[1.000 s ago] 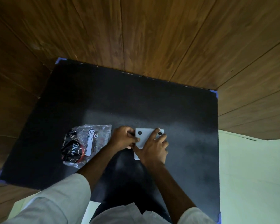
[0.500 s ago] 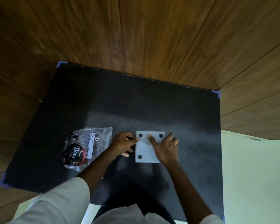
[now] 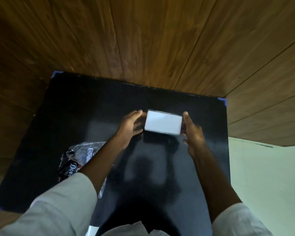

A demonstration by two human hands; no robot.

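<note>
A white square plate (image 3: 163, 122) is held up off the black mat (image 3: 92, 108), tilted and blurred, with a plain face toward me and no holes showing. My left hand (image 3: 131, 126) grips its left edge, fingers curled under it. My right hand (image 3: 192, 132) grips its right edge, thumb up along the side. The plate's shadow falls on the mat just below it.
A crinkled clear plastic bag (image 3: 75, 160) with a dark "Dove" print lies on the mat's near left, partly hidden by my left forearm. Brown wood planks (image 3: 160, 40) surround the mat on the far and left sides. A pale green floor (image 3: 262, 176) borders it on the right.
The plate lay flat on the mat with its dark holes showing. Both hands have now taken it by its side edges, lifted it and turned it, so a plain face shows.
</note>
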